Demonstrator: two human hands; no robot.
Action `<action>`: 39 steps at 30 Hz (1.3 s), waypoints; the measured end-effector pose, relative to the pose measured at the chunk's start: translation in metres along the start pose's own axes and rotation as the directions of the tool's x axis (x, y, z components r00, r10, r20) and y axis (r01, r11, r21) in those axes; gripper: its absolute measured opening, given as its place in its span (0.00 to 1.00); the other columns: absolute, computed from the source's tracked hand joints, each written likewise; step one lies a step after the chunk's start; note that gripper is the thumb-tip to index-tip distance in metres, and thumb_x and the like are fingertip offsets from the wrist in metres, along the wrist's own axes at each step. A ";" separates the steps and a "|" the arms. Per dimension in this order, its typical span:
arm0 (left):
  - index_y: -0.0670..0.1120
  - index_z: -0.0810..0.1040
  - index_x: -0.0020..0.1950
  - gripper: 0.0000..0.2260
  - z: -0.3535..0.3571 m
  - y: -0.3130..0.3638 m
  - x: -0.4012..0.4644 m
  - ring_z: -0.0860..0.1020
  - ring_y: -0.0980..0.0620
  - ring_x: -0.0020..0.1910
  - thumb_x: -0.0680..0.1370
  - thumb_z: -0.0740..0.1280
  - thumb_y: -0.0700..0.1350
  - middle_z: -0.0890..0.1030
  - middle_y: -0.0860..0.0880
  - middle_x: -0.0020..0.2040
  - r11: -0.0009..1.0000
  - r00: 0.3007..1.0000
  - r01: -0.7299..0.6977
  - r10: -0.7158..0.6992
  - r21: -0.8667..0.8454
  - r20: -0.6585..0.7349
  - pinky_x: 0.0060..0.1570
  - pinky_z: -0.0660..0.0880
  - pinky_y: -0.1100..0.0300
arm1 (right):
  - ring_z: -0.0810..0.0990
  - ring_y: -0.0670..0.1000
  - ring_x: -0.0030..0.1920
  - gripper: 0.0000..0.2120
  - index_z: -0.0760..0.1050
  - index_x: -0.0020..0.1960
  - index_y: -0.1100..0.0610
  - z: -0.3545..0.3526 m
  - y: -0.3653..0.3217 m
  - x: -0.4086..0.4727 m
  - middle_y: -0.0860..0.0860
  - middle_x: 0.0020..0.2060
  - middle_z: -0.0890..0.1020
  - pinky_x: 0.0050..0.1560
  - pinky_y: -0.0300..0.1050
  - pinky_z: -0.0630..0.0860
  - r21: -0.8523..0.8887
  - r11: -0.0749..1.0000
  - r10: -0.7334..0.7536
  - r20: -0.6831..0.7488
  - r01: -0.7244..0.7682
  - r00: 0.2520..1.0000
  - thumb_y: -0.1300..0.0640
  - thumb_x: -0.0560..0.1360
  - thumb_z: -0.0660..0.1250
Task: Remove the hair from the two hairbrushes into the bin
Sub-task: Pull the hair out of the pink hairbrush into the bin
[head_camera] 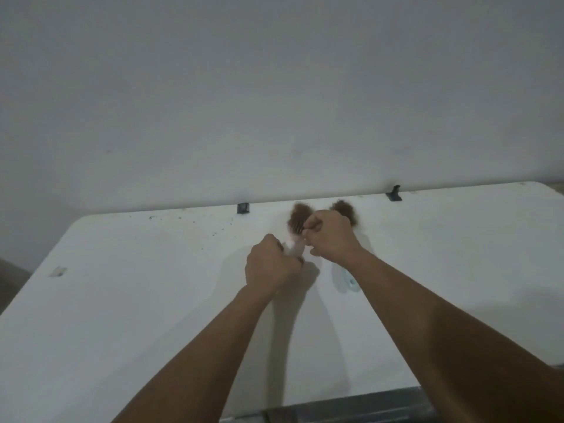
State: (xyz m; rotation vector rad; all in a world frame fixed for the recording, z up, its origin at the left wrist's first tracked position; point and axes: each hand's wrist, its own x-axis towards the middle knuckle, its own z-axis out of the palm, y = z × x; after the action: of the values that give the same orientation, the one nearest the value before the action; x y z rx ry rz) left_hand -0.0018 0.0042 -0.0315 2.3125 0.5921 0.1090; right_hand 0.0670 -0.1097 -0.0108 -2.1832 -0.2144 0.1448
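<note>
My left hand (271, 265) grips the pale pink handle of a hairbrush (294, 239) held above the white table (146, 300). Brown hair (300, 212) sits in its bristles at the far end. My right hand (331, 236) is curled at the brush head, its fingertips pinching at the hair in the bristles. A second tuft of brown hair (345, 209) shows behind my right hand, on a second brush whose light blue handle (346, 280) lies on the table under my right wrist. No bin is in view.
Two small dark clips (243, 207) (393, 193) sit on the table's far edge against the grey wall. Dark specks (195, 221) are scattered at the back left. A small pale scrap (58, 271) lies near the left edge.
</note>
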 end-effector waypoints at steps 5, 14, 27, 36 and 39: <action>0.45 0.74 0.49 0.13 0.005 -0.013 -0.013 0.78 0.45 0.42 0.68 0.71 0.45 0.80 0.48 0.40 0.979 0.988 -0.140 0.128 -0.146 -0.089 0.39 0.72 0.55 | 0.85 0.61 0.36 0.07 0.73 0.45 0.57 0.004 0.003 -0.018 0.61 0.40 0.83 0.39 0.59 0.84 0.233 0.972 0.046 -0.102 -0.021 0.994 0.66 0.73 0.69; 0.43 0.77 0.54 0.13 -0.004 -0.030 -0.076 0.79 0.46 0.26 0.70 0.66 0.34 0.81 0.43 0.39 0.829 0.933 -0.333 0.359 -0.450 -0.030 0.30 0.75 0.57 | 0.84 0.53 0.35 0.03 0.78 0.41 0.61 -0.011 0.003 -0.108 0.58 0.39 0.83 0.39 0.51 0.83 0.490 0.871 0.091 -0.251 0.046 0.964 0.63 0.75 0.69; 0.46 0.73 0.64 0.24 -0.004 -0.017 -0.200 0.82 0.46 0.33 0.71 0.67 0.28 0.82 0.40 0.51 0.649 0.681 -0.411 0.685 -0.640 0.257 0.29 0.79 0.59 | 0.83 0.54 0.44 0.08 0.79 0.53 0.64 -0.068 0.028 -0.276 0.59 0.44 0.83 0.47 0.50 0.83 0.649 0.759 0.246 -0.372 0.061 0.895 0.68 0.74 0.69; 0.41 0.73 0.55 0.15 0.060 -0.023 -0.253 0.79 0.48 0.28 0.75 0.72 0.46 0.81 0.38 0.47 0.690 0.611 -0.336 0.678 -0.642 0.409 0.30 0.78 0.56 | 0.83 0.54 0.41 0.09 0.78 0.48 0.63 -0.063 0.092 -0.347 0.59 0.40 0.83 0.45 0.49 0.82 0.641 0.767 0.327 -0.417 0.020 0.848 0.74 0.72 0.67; 0.42 0.75 0.56 0.17 0.090 -0.035 -0.263 0.78 0.48 0.27 0.75 0.70 0.53 0.81 0.42 0.43 0.733 0.628 -0.278 0.627 -0.620 0.461 0.27 0.75 0.60 | 0.84 0.55 0.44 0.10 0.78 0.51 0.64 -0.053 0.127 -0.356 0.60 0.44 0.84 0.42 0.47 0.82 0.655 0.755 0.378 -0.396 -0.031 0.837 0.72 0.72 0.69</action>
State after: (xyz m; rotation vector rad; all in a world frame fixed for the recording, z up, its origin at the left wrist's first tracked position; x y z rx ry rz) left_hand -0.2269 -0.1488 -0.0963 1.7517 -0.3980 -0.2704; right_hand -0.2588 -0.2982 -0.0750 -1.4828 0.3562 -0.2184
